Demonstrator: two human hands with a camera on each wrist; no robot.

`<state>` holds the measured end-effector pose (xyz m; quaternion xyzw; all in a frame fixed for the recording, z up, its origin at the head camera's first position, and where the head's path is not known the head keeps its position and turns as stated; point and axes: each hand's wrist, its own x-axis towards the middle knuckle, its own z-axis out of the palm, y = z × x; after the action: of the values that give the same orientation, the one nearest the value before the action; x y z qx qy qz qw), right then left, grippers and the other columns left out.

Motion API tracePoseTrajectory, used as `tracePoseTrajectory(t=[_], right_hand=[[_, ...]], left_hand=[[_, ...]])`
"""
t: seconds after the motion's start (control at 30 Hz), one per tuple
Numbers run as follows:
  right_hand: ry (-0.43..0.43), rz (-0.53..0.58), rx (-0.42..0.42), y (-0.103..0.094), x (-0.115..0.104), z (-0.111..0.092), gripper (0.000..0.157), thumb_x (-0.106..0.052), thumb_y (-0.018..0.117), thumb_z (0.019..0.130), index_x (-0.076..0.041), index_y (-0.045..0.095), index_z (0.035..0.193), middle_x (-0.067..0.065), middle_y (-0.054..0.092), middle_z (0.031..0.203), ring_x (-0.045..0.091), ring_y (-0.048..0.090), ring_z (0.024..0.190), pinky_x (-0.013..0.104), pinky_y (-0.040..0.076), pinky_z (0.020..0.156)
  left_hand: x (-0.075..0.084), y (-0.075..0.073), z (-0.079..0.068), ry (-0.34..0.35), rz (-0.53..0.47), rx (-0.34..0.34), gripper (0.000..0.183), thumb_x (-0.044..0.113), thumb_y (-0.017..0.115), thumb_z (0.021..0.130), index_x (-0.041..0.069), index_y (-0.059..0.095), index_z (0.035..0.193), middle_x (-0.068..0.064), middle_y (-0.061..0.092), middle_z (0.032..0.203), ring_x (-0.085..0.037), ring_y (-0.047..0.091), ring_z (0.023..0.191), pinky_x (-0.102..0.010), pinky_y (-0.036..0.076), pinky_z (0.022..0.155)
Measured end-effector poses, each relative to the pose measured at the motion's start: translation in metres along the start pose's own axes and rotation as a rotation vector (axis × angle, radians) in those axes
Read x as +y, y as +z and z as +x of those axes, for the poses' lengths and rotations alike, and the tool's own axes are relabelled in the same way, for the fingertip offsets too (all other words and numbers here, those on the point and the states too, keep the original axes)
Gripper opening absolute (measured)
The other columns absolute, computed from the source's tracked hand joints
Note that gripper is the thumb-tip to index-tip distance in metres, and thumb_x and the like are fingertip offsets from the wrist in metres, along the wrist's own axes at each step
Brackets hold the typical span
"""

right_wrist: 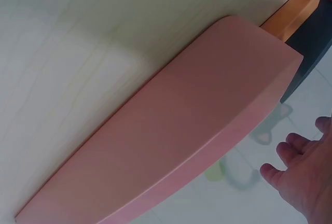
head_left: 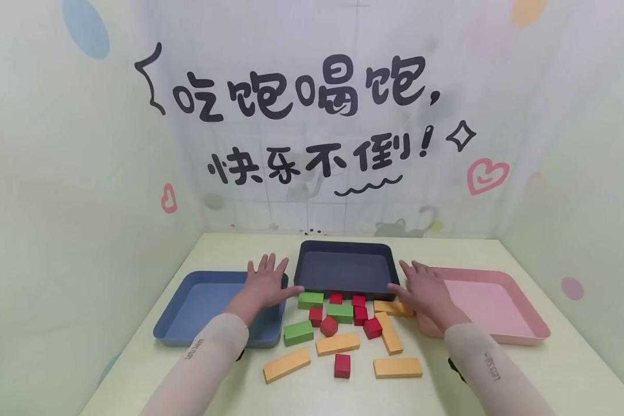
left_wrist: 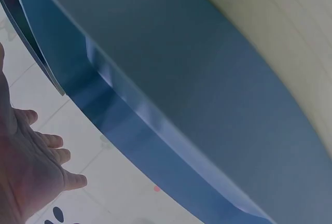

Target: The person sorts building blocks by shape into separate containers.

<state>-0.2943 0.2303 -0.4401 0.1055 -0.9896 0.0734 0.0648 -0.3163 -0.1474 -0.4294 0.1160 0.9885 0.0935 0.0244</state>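
Observation:
My left hand [head_left: 266, 286], fingers spread, hovers over the right side of a blue tray [head_left: 191, 283] and holds nothing. My right hand [head_left: 425, 289] is likewise spread and bare, above the left edge of a pink tray [head_left: 520, 294]. Between the hands stands a dark navy tray [head_left: 345, 268]. In front of it lie several green blocks [head_left: 299, 333], red cubes [head_left: 342, 366] and long yellow-orange blocks [head_left: 397, 367]. In the left wrist view the hand [left_wrist: 36, 167] shows beyond the blue tray wall; in the right wrist view the hand [right_wrist: 306, 175] is past the pink tray wall.
All of this rests on a pale wooden table [head_left: 291, 401]. Behind it hangs a white backdrop [head_left: 301, 214] with black lettering, and light side panels [head_left: 83, 231] enclose the left and right.

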Motion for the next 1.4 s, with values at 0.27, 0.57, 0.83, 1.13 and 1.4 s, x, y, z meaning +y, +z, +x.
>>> tracePoseTrajectory(t=[0.27, 0.57, 0.83, 1.13, 1.4], right_hand=[[-0.008, -0.04, -0.006, 0.002, -0.006, 0.002, 0.076, -0.054, 0.056, 0.095, 0.001, 0.045, 0.145, 0.031, 0.048, 0.139, 0.047, 0.043, 0.13, 0.062, 0.033, 0.106], [-0.014, 0.018, 0.048, 0.006, -0.01, -0.004, 0.069, -0.049, 0.063, 0.094, -0.001, 0.051, 0.142, 0.028, 0.056, 0.128, 0.045, 0.053, 0.117, 0.058, 0.043, 0.099], [-0.042, 0.048, 0.075, 0.007, -0.012, -0.008, 0.064, -0.044, 0.066, 0.093, 0.001, 0.055, 0.137, 0.025, 0.058, 0.119, 0.04, 0.057, 0.108, 0.053, 0.049, 0.093], [-0.02, 0.075, 0.057, 0.006, -0.017, -0.006, 0.065, -0.045, 0.066, 0.093, 0.0, 0.055, 0.139, 0.024, 0.058, 0.124, 0.039, 0.055, 0.113, 0.052, 0.047, 0.097], [0.042, 0.14, 0.006, 0.007, -0.02, -0.005, 0.068, -0.047, 0.067, 0.093, -0.001, 0.053, 0.141, 0.024, 0.055, 0.131, 0.04, 0.053, 0.117, 0.053, 0.045, 0.099]], left_hand=[[-0.006, -0.002, -0.006, 0.007, -0.001, -0.015, 0.096, 0.071, 0.056, 0.087, 0.011, 0.029, 0.157, -0.026, 0.015, 0.161, -0.044, 0.009, 0.148, -0.068, 0.002, 0.112], [-0.011, -0.007, -0.015, 0.014, -0.008, -0.041, 0.098, 0.069, 0.058, 0.087, 0.007, 0.028, 0.157, -0.026, 0.02, 0.159, -0.045, 0.012, 0.147, -0.069, 0.004, 0.112], [-0.018, -0.009, -0.026, 0.024, -0.031, -0.064, 0.099, 0.067, 0.061, 0.086, 0.004, 0.029, 0.155, -0.027, 0.026, 0.157, -0.046, 0.018, 0.146, -0.07, 0.009, 0.111], [-0.033, -0.014, -0.039, 0.042, -0.052, -0.043, 0.104, 0.069, 0.067, 0.08, 0.0, 0.035, 0.151, -0.029, 0.035, 0.151, -0.047, 0.029, 0.141, -0.07, 0.018, 0.108], [-0.046, -0.025, -0.051, 0.017, -0.166, -0.084, 0.099, 0.064, 0.071, 0.081, -0.003, 0.04, 0.148, -0.03, 0.038, 0.149, -0.05, 0.034, 0.136, -0.064, 0.03, 0.107]])
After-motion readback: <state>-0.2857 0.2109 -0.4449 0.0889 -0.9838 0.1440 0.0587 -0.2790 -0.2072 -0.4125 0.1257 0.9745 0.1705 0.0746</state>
